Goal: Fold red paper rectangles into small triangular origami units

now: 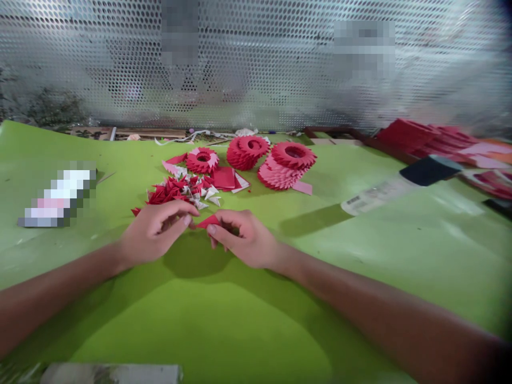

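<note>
A small folded piece of red paper point(208, 221) is pinched between the thumb and fingers of my right hand point(250, 237), just above the green tabletop. Its narrow tip points toward my left hand point(154, 229). That hand is loosely curled, forefinger lifted a little from the thumb, its fingertips at or very close to the paper's tip; whether they touch is unclear. Right behind my left hand lies a heap of red and white folded paper triangles point(170, 189). A stack of red square paper point(224, 178) is just beyond my right hand.
Ring-shaped folded-paper pieces stand behind: a small red and pink ring point(196, 166), a red one point(242, 157), and a taller red and pink one point(276, 173). At right lies a dark-capped clear bottle or tube point(378, 196). Red paper stacks point(428, 140) fill a tray farther back.
</note>
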Available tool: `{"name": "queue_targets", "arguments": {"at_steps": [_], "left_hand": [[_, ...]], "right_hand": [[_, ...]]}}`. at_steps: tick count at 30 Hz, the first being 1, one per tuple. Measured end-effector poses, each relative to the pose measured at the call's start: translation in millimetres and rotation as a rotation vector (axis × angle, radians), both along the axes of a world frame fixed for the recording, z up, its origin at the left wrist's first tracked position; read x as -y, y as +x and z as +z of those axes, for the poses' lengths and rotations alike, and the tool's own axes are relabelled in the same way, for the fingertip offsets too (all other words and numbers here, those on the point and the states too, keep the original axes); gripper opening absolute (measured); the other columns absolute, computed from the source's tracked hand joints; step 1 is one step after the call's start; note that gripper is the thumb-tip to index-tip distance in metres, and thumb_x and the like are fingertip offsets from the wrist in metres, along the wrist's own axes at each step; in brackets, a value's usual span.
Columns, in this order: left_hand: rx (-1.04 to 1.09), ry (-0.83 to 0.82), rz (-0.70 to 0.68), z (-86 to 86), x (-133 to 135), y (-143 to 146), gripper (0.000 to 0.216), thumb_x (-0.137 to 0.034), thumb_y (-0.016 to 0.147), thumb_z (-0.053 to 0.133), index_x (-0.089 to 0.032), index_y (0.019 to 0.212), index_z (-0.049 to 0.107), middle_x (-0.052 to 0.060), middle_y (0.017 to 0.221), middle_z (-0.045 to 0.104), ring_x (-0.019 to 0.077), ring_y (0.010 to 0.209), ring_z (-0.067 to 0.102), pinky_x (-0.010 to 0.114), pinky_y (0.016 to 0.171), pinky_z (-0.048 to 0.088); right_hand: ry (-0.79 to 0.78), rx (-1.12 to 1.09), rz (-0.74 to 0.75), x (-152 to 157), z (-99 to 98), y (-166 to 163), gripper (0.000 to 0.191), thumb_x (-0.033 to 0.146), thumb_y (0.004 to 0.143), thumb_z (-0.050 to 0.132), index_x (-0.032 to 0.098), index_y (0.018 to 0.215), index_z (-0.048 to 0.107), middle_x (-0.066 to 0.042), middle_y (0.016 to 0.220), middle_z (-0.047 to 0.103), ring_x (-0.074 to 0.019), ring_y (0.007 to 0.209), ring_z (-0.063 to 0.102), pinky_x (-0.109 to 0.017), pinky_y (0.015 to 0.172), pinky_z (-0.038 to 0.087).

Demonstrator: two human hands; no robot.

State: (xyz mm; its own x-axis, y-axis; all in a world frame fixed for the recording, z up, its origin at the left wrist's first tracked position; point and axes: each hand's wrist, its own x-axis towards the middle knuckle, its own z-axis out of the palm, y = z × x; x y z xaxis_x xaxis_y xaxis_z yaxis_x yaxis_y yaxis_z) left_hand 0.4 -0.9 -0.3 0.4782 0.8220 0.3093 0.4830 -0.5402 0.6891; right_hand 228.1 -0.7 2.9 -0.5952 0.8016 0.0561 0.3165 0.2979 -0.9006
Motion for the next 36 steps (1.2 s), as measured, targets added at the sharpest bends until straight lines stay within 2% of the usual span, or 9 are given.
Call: {"name": "queue_targets", "arguments": {"at_steps": [2, 7, 11, 15, 20, 27, 30, 36], "left_hand": [[-0.12, 0.123, -0.058, -2.6, -0.5, -1.9, 0.023, -0.025, 0.097, 0.052, -0.014, 0.104, 0.071, 0.002, 0.072, 0.074, 0.009, 0.045, 0.059, 0.017, 0.04, 0.039], [-0.32, 0.474, -0.086, -3.5, -0.8, -3.2, 0.026, -0.029, 0.1, 0.052, -0.016, 0.095, 0.074, 0.002, 0.071, 0.075, 0.0128, 0.053, 0.064, 0.022, 0.049, 0.044], [-0.312, 0.549, -0.104, -0.7, -1.2, -2.2, 0.032, -0.026, 0.102, 0.049, -0.016, 0.087, 0.075, 0.002, 0.068, 0.075, 0.0129, 0.051, 0.064, 0.023, 0.048, 0.042], [-0.159, 0.448, -0.139, 1.5, 0.6, -0.6, 0.028, -0.022, 0.099, 0.055, -0.016, 0.082, 0.076, 0.002, 0.067, 0.076, 0.0106, 0.05, 0.064, 0.019, 0.047, 0.044], [0.032, 0.137, -0.112, 5.8, 3.1, 0.5, 0.016, -0.02, 0.094, 0.063, -0.016, 0.089, 0.078, 0.002, 0.075, 0.079, 0.0104, 0.056, 0.068, 0.017, 0.05, 0.049], [-0.095, 0.003, -0.106, 5.4, 3.1, 4.7, 0.029, -0.037, 0.097, 0.058, -0.016, 0.089, 0.077, 0.004, 0.073, 0.076, 0.0131, 0.055, 0.064, 0.02, 0.047, 0.043], [-0.09, -0.031, -0.11, 3.4, 3.8, 5.9, 0.037, -0.041, 0.099, 0.054, -0.016, 0.081, 0.075, 0.003, 0.068, 0.074, 0.0135, 0.055, 0.064, 0.021, 0.048, 0.042], [-0.087, -0.147, -0.035, 4.3, 5.2, 4.3, 0.041, -0.039, 0.099, 0.05, -0.017, 0.076, 0.075, 0.001, 0.058, 0.069, 0.0085, 0.038, 0.044, 0.02, 0.039, 0.025]], "right_hand": [[0.001, -0.003, 0.002, -1.0, -0.7, 0.8, 0.028, 0.036, 0.099, 0.052, 0.015, 0.085, 0.064, -0.001, 0.069, 0.065, -0.0081, 0.051, 0.05, -0.019, 0.045, 0.035], [0.007, 0.002, 0.008, -0.6, -1.3, 0.1, 0.027, 0.035, 0.099, 0.054, 0.015, 0.082, 0.063, 0.001, 0.065, 0.061, -0.0072, 0.049, 0.047, -0.018, 0.043, 0.033], [0.039, 0.012, 0.011, 0.8, -0.8, -0.4, 0.026, 0.033, 0.098, 0.056, 0.015, 0.08, 0.063, 0.002, 0.064, 0.06, -0.0067, 0.049, 0.045, -0.019, 0.044, 0.031], [0.058, -0.019, 0.035, 1.0, -0.6, 0.0, 0.024, 0.033, 0.098, 0.057, 0.015, 0.082, 0.064, 0.003, 0.064, 0.058, -0.007, 0.05, 0.046, -0.019, 0.045, 0.032], [0.059, -0.046, 0.029, 2.1, 1.8, -0.1, 0.026, 0.035, 0.099, 0.055, 0.015, 0.086, 0.065, 0.002, 0.066, 0.06, -0.0067, 0.05, 0.045, -0.019, 0.044, 0.031], [0.021, -0.014, 0.034, 4.0, 1.9, -1.4, 0.026, 0.034, 0.098, 0.056, 0.015, 0.082, 0.064, 0.002, 0.064, 0.06, -0.0076, 0.051, 0.046, -0.019, 0.045, 0.033], [-0.005, 0.012, 0.044, 3.1, 1.2, -1.3, 0.025, 0.033, 0.098, 0.056, 0.015, 0.082, 0.064, 0.001, 0.067, 0.063, -0.0082, 0.054, 0.05, -0.02, 0.047, 0.036], [0.009, 0.068, 0.003, -0.1, -1.2, -0.1, 0.037, 0.044, 0.102, 0.049, 0.016, 0.084, 0.063, 0.0, 0.068, 0.064, -0.009, 0.051, 0.052, -0.021, 0.045, 0.035]]}}
